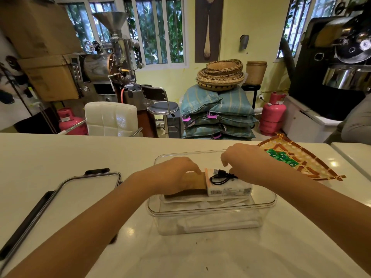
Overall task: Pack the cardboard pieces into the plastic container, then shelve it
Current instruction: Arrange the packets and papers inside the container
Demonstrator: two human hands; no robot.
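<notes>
A clear plastic container [212, 209] stands open on the white table, in front of me. Inside it lie white flat pieces at the bottom, a brown cardboard piece [197, 182] on top, and a white box [228, 189] with a black cable [221, 176] coiled on it. My left hand [172, 173] rests over the brown cardboard piece, fingers curled on its far edge. My right hand [245, 159] hovers over the box's right end, fingers bent down; whether it grips anything is hidden.
The container's clear lid [60, 201] with black clips lies on the table at the left. A woven patterned mat [301, 159] lies at the right, beyond the container. Past the table's far edge stand a white chair [111, 118], sacks and gas cylinders.
</notes>
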